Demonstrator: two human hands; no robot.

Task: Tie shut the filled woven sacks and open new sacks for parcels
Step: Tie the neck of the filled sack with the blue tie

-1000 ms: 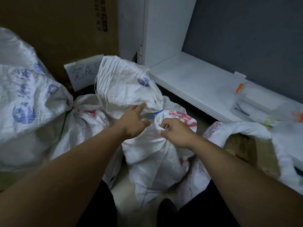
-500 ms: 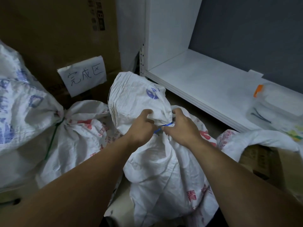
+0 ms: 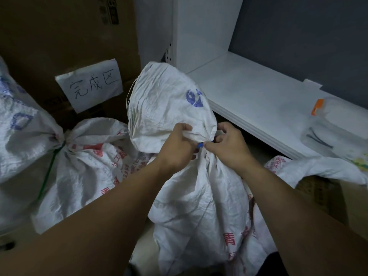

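A filled white woven sack with red print stands in front of me, its gathered top bunched above a tight neck. A blue tie circles that neck. My left hand grips the bunched fabric just left of the neck. My right hand pinches the blue tie at the neck from the right. Most of the tie is hidden between my fingers.
A tied sack with a green tie lies at the left. Behind it a paper sign hangs on a cardboard box. A white shelf holds clear plastic bags. Another open sack drapes at right.
Both hands have closed in on the sack's neck. My left hand went from open fingers to gripping the fabric, and my right hand moved up to the blue tie.
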